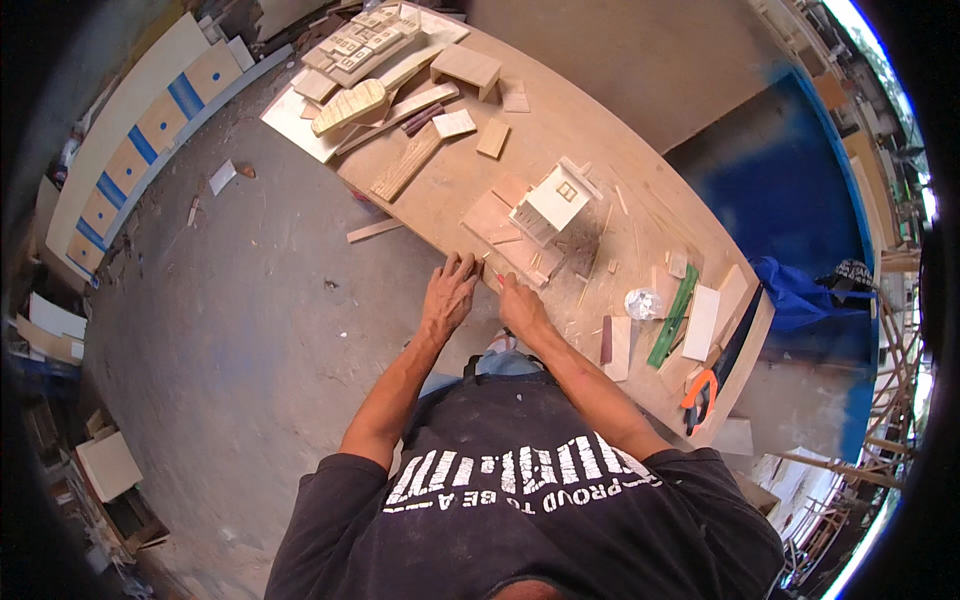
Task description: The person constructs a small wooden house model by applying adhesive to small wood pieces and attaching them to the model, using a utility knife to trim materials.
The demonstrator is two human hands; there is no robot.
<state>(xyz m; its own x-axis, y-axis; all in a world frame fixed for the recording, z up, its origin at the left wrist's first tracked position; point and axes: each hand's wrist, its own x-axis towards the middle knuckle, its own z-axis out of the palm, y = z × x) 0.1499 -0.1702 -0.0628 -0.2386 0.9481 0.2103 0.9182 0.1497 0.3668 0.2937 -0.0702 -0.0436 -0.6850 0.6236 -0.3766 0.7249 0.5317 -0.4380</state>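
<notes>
A thin wooden strip (497, 268) is lying between both hands at the table (560, 130) edge, right hand (520, 303) pinching it, left hand (449, 296) pressing spread beside.

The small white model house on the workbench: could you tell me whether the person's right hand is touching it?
Apart. The head view shows the right hand at the near table edge, with bare wood and thin strips between it and the white model house farther up the bench.

A long wooden bench (600, 130) stands on a grey concrete floor (250, 330). Pale boards with blue stripes (130, 150) lean at the left; daylight enters at the right.
</notes>
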